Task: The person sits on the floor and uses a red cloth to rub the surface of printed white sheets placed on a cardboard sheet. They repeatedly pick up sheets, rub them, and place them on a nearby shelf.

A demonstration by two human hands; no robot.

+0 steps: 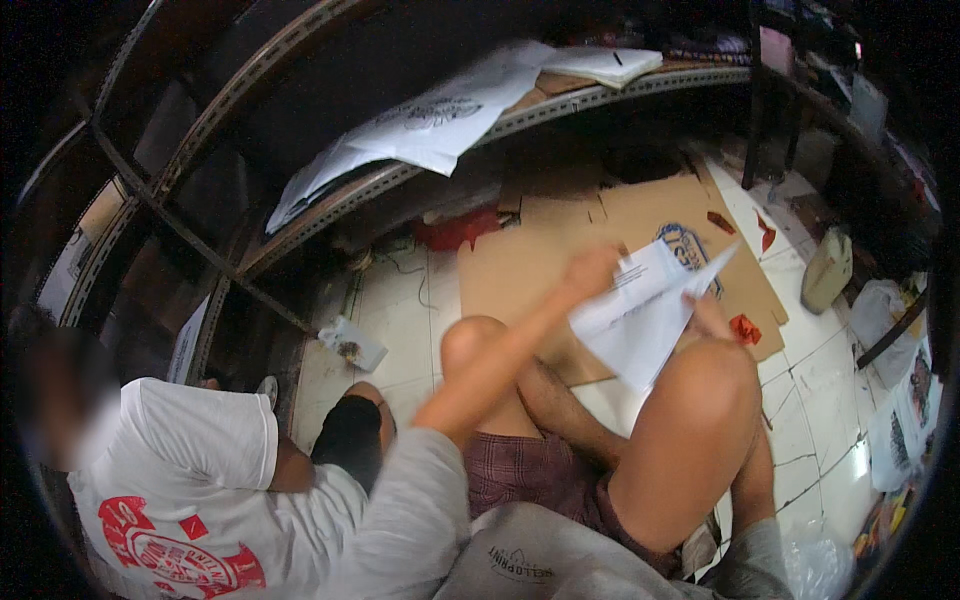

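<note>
White printed sheets of paper are held up in front of my bent knees, tilted, with one sheet lifted and folding over at the right. My right hand grips them by their right side, the thumb and fingers partly behind my raised knee. At the upper left corner of the paper is my left hand, closed and blurred. Whether it pinches the sheet's edge or some small thing is not clear. Beneath the sheets lies a flattened brown cardboard with blue print on it.
A metal-edged shelf with large drawn sheets crosses the far side. Close on my left sits a person in a white shirt. Red scraps lie on the cardboard. A plastic jug and bags stand at the right.
</note>
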